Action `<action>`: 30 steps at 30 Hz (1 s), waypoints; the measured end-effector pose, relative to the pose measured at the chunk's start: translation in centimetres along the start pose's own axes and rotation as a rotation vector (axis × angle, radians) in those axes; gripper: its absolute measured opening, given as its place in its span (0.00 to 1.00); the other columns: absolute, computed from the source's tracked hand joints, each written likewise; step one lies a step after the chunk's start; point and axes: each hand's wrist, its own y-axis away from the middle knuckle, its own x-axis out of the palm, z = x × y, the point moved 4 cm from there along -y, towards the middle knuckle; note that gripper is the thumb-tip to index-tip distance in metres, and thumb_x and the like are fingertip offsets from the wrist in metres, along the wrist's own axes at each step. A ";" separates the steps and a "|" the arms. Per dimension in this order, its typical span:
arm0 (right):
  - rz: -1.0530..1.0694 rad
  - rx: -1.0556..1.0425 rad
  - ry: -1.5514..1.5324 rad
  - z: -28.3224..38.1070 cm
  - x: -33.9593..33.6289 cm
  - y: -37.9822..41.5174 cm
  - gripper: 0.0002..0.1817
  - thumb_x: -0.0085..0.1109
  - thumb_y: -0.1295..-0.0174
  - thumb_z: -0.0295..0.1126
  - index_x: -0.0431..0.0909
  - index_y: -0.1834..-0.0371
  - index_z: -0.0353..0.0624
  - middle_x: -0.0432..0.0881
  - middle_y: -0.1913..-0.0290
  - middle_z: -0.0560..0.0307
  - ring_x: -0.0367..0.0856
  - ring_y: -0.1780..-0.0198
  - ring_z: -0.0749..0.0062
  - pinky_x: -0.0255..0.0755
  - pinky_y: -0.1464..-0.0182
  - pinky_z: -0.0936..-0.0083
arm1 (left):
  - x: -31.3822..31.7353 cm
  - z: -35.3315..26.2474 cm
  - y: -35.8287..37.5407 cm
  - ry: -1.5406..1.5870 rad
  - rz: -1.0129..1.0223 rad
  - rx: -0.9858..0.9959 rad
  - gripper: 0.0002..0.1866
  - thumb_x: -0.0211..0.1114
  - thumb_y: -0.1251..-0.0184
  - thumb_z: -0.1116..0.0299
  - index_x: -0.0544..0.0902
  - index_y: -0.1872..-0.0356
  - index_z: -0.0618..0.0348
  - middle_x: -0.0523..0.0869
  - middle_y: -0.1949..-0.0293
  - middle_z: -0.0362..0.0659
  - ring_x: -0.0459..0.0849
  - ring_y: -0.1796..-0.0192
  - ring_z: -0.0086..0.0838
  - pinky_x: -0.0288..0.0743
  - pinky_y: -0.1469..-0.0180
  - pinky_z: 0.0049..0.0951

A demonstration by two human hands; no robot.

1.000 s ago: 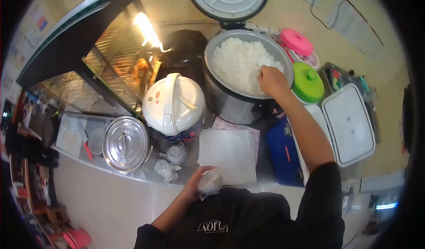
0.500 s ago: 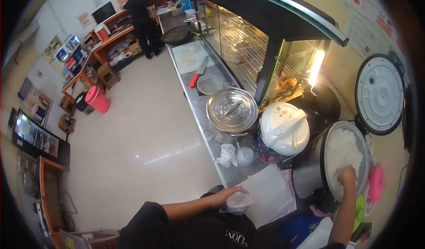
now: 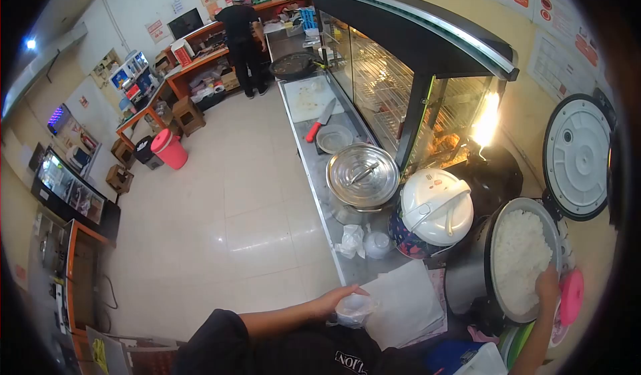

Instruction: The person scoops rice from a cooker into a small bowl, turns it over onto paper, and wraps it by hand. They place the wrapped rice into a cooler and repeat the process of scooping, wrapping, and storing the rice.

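My left hand (image 3: 332,299) is closed on the edge of a small clear bowl (image 3: 355,310), which looks wrapped in thin plastic, close to my body. Beside it lie white paper sheets (image 3: 400,301) on the counter. At the right-hand inner edge of a large open rice cooker (image 3: 467,268) is my right hand (image 3: 547,283), its fingers curled down and partly hidden. Whatever those fingers hold cannot be made out. White rice (image 3: 521,255) fills the cooker, and its round lid (image 3: 577,158) is raised.
A white-topped flowery rice pot (image 3: 437,208), a lidded steel pot (image 3: 362,175) and a crumpled tissue (image 3: 350,241) stand along the counter. Farther off are a red-handled knife (image 3: 322,121) and a lit glass display case (image 3: 380,75). Another person (image 3: 242,41) stands at the back.
My right hand has moved from the middle of the rice to the cooker's right edge. My left hand still holds the bowl. The view has shifted slightly.
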 end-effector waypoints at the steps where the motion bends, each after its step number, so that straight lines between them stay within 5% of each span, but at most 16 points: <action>1: -0.008 -0.020 0.030 0.1 0.5 -0.8 0.26 0.48 0.32 0.26 0.66 0.29 0.41 0.80 0.39 0.34 0.78 0.37 0.37 0.72 0.37 0.52 | 0.1 -0.2 0.1 -0.005 -0.010 0.005 0.29 0.42 0.14 0.45 0.78 0.35 0.59 0.85 0.42 0.48 0.86 0.42 0.34 0.78 0.37 0.36; 5: 0.002 -0.143 0.092 6.5 -4.1 1.5 0.11 0.54 0.38 0.26 0.79 0.53 0.36 0.84 0.51 0.33 0.82 0.46 0.36 0.75 0.43 0.52 | 0.2 0.2 0.5 0.027 -0.054 0.009 0.28 0.44 0.15 0.45 0.79 0.36 0.59 0.85 0.43 0.48 0.86 0.43 0.34 0.79 0.39 0.37; 11: 0.286 -0.427 0.072 8.5 -5.4 8.0 0.03 0.58 0.43 0.25 0.80 0.71 0.38 0.84 0.64 0.36 0.84 0.55 0.36 0.77 0.51 0.49 | 0.3 0.4 0.3 -0.033 -0.063 0.034 0.29 0.43 0.14 0.46 0.78 0.36 0.60 0.85 0.42 0.49 0.86 0.43 0.34 0.80 0.38 0.37; 14: 0.397 -0.426 0.159 9.8 -10.4 11.2 0.11 0.58 0.42 0.26 0.82 0.56 0.42 0.85 0.56 0.36 0.85 0.52 0.38 0.76 0.48 0.47 | 0.7 0.3 -0.2 0.007 -0.040 0.026 0.28 0.42 0.14 0.47 0.77 0.35 0.61 0.84 0.42 0.50 0.86 0.43 0.35 0.80 0.38 0.37; 19: -0.118 -0.240 0.142 0.1 -2.1 -2.0 0.15 0.53 0.36 0.24 0.77 0.46 0.42 0.85 0.55 0.37 0.85 0.50 0.40 0.77 0.48 0.46 | 2.1 0.2 0.2 0.011 -0.088 -0.003 0.29 0.40 0.13 0.47 0.77 0.37 0.63 0.85 0.43 0.51 0.86 0.43 0.36 0.81 0.39 0.39; 22: -0.085 -0.006 0.092 5.5 -4.3 -4.0 0.19 0.48 0.31 0.25 0.73 0.38 0.43 0.85 0.48 0.37 0.84 0.44 0.42 0.76 0.43 0.50 | 1.4 1.2 0.3 0.112 -0.057 -0.014 0.31 0.39 0.14 0.45 0.78 0.40 0.64 0.87 0.45 0.53 0.87 0.45 0.39 0.81 0.40 0.41; 24: -0.223 -0.185 -0.008 5.6 0.3 -8.6 0.21 0.48 0.32 0.25 0.74 0.35 0.44 0.85 0.44 0.41 0.83 0.41 0.43 0.76 0.40 0.52 | 1.0 1.3 1.0 0.223 -0.064 -0.061 0.33 0.39 0.15 0.43 0.79 0.43 0.64 0.87 0.48 0.54 0.88 0.46 0.41 0.81 0.40 0.43; 30: 0.060 -0.354 -0.057 12.4 -5.9 -4.9 0.16 0.50 0.35 0.24 0.82 0.47 0.46 0.86 0.48 0.41 0.84 0.43 0.44 0.76 0.41 0.53 | -1.2 4.4 2.2 0.353 0.010 -0.059 0.35 0.39 0.17 0.40 0.80 0.46 0.66 0.88 0.48 0.54 0.88 0.47 0.43 0.80 0.38 0.42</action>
